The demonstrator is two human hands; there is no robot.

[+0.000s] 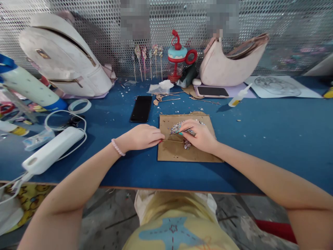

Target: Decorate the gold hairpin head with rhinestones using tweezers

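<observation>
My right hand [200,135] pinches a glittery piece [178,127] in a narrow grip above the cardboard sheet [179,151]. My left hand [143,136], just beside, presses fingertips onto the sheet's edge. Beyond both lies a black phone [141,108] on the blue bench [260,139].

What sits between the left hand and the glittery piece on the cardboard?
Nothing visible does. The left hand rests at the cardboard's left edge, and only bare cardboard lies between it and the glittery piece, which the right hand holds. The phone lies behind, clear of that gap.
</observation>
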